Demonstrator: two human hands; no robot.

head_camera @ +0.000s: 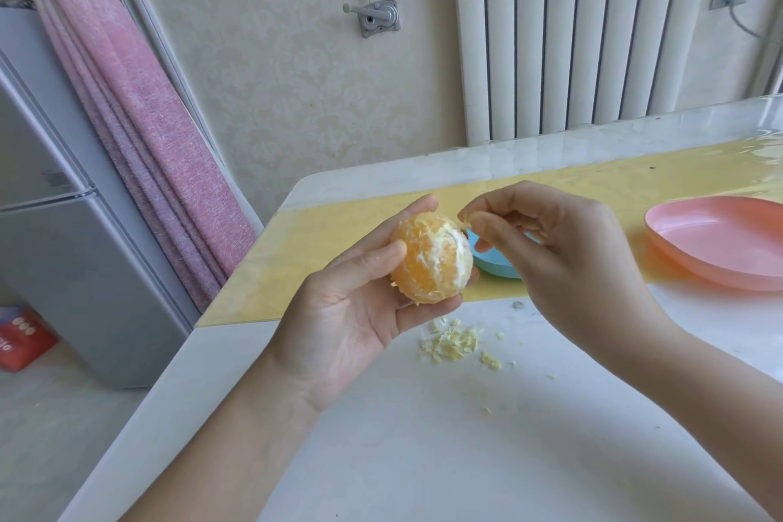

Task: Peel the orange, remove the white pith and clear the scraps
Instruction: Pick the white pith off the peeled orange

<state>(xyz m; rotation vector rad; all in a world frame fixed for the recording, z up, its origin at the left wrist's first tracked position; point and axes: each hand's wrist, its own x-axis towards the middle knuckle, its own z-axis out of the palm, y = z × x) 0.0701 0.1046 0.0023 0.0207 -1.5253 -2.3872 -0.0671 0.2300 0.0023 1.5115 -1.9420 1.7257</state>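
Observation:
My left hand (351, 309) holds the peeled orange (428, 259) above the table, thumb on its left side and fingers curled behind and under it. Streaks of white pith still cover its right half. My right hand (563, 250) hovers just right of the fruit, thumb and forefinger pinching a small bit of pith (465, 218) at the orange's upper right edge. A small heap of pale pith scraps (453, 345) lies on the white table (423, 458) below my hands.
A blue dish (493, 263) sits on the yellow mat (322, 242), mostly hidden behind my right hand. A pink plate (720, 242) stands at the right. The table's left edge drops off to the floor; a refrigerator (63, 225) and a pink curtain stand beyond.

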